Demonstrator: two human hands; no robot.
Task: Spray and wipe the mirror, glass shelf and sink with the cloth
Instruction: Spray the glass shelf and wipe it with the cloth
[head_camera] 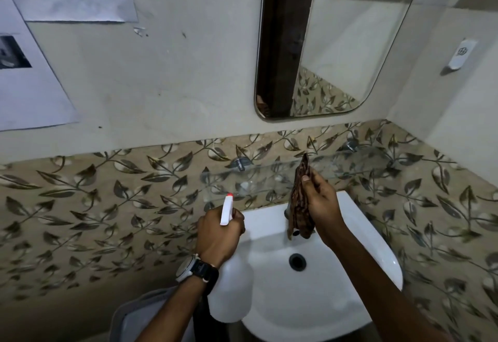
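- Spray bottle (pixel 230 285): white, translucent body, upright with its long axis near vertical. The white trigger head carries a red-tipped nozzle (pixel 229 195), which points up and away toward the glass shelf and wall. The body overlaps the left rim of the sink; liquid level cannot be told.
- Left hand (pixel 218 231): closed around the neck of the spray bottle just under the trigger head, back of the hand toward the camera. A wristwatch (pixel 194 270) with a black strap sits on the wrist.
- Cloth (pixel 300 201): brown, patterned, bunched into a long narrow shape. Its long axis runs near vertical, with the upper tip at the front edge of the glass shelf and the lower end hanging over the back of the sink, in front of the tap.
- Right hand (pixel 320 201): clamped on the cloth, thumb pressed on its near face, fingers hidden behind it.
- Glass shelf (pixel 269 177): clear, mounted on the leaf-patterned tile band by two metal brackets, long axis running left to right above the sink. Nothing rests on it.
- Sink (pixel 363 236): white basin below the shelf, bowl dry-looking and holding nothing, dark drain (pixel 297 262) at centre.
- Tap (pixel 288 209): mostly hidden by the cloth.
- Mirror (pixel 336 45): rounded corners, on the wall above the shelf, reflecting a dark door frame and tiles.
- Wall hook (pixel 459 57): white, right wall.
- Papers (pixel 35 77): fixed to the left wall.
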